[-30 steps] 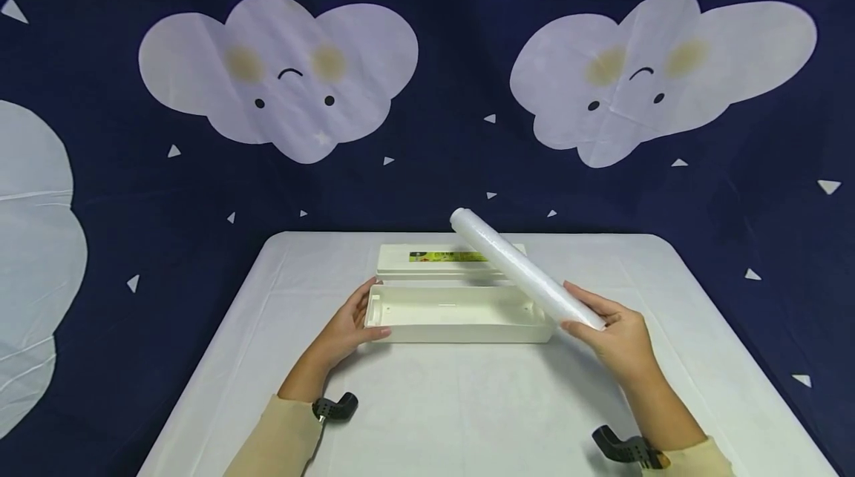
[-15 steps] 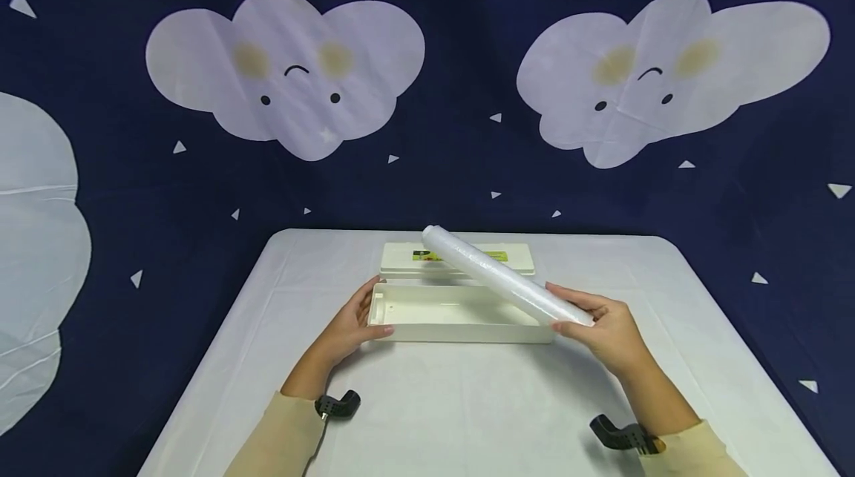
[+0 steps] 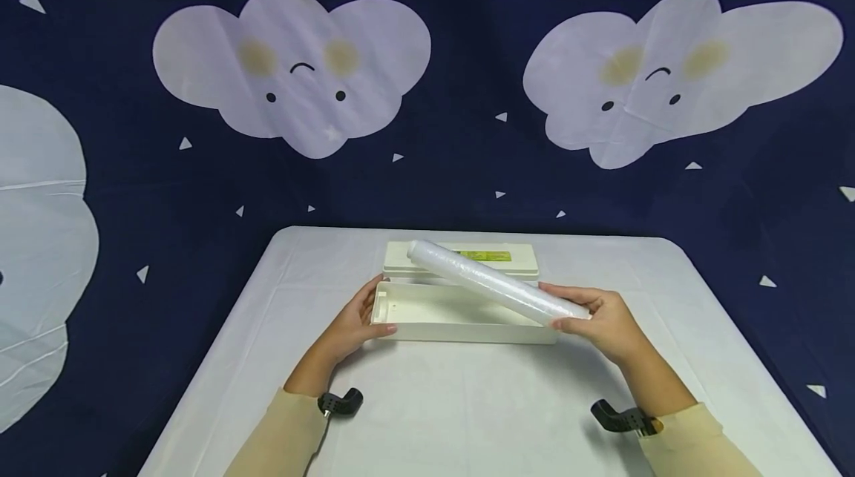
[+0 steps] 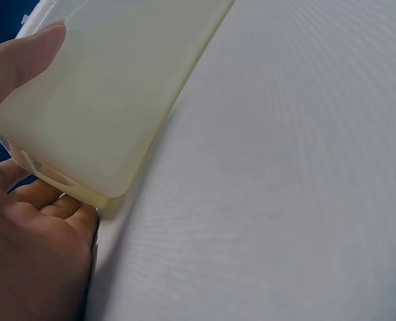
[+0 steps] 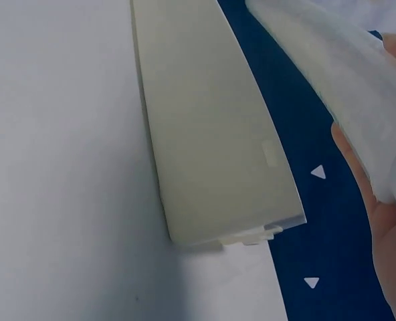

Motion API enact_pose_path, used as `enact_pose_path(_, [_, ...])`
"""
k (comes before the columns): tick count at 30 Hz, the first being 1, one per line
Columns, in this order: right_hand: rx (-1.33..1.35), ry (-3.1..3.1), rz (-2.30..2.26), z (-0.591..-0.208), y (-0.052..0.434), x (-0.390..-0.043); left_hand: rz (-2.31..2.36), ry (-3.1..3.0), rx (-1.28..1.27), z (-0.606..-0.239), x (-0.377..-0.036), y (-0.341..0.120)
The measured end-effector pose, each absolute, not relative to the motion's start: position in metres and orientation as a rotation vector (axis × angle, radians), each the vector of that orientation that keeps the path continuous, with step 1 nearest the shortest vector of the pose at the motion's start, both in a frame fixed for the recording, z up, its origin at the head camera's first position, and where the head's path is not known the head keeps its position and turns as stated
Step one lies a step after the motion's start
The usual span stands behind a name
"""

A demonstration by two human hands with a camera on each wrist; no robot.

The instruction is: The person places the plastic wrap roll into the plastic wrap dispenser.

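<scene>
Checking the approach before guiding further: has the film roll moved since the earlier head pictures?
Yes. In the head view, the film roll has shifted left and lower against the labelled lid.

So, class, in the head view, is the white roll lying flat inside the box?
No, the right hand holds the white roll at a slant over the box.

The roll point(image 3: 493, 283) looks glossy plastic; the box point(image 3: 464, 333), smooth matt plastic.

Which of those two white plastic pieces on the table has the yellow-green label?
The rear piece, its label partly hidden behind the slanting roll; the open box in front, gripped by the left hand, shows none.
</scene>
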State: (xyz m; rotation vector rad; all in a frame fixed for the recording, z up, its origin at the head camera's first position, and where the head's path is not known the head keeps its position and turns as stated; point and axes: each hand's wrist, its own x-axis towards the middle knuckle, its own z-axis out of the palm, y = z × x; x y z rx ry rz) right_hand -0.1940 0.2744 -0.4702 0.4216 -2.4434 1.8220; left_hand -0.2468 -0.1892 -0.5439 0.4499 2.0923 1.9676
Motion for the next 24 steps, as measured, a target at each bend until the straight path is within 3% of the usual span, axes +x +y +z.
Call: enact_pose_path(24, [0.712,-2.558,1.909,-0.47,0.267,-0.223,1.972,2.084,0.43,-0.542,-0.246,-0.189])
